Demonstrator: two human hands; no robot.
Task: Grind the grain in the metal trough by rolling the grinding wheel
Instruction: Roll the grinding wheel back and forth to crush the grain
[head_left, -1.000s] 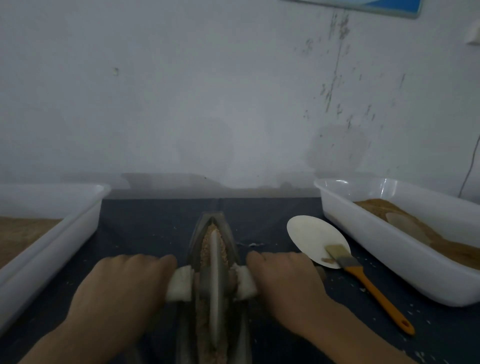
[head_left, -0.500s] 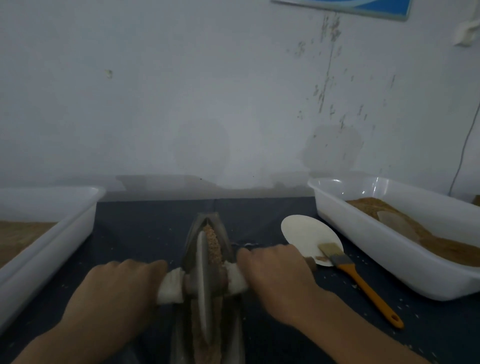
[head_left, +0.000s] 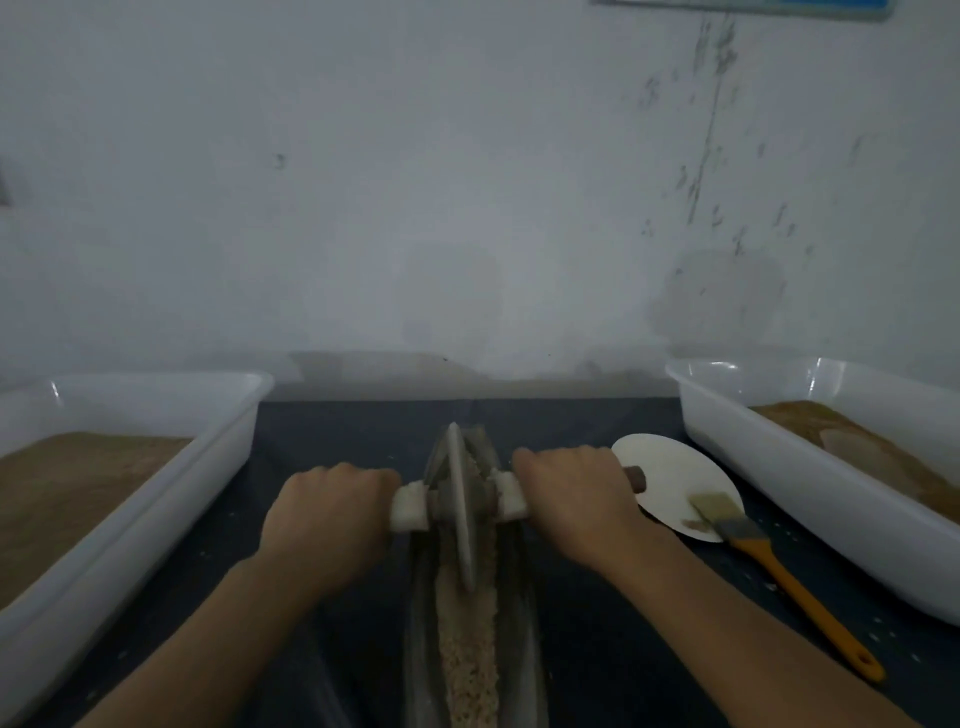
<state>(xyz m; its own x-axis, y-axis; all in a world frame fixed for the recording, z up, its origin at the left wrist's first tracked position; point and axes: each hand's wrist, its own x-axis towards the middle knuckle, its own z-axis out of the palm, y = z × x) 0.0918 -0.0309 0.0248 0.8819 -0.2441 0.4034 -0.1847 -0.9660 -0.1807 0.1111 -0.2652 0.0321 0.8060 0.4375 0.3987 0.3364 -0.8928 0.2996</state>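
Left hand (head_left: 324, 512): fingers clenched round the axle's left handle.
Right hand (head_left: 574, 496): fingers clenched round the right handle.
Grinding wheel (head_left: 462, 512): upright in metal trough (head_left: 522, 582), lower centre.
Grain (head_left: 467, 660): along trough floor.

A pale, whitish wall (head_left: 415, 182) fills the upper part of the view; it is stained, with dark flaking marks (head_left: 711, 130) running down on the right side and a greyish patch (head_left: 719, 296) lower down. At the top right edge, the bottom of a blue-edged poster (head_left: 743, 6) is visible; the rest of it is cut off. Below the wall there is a table covered with a dark cloth (head_left: 353, 431), with small light crumbs on it; the light is dim and even.
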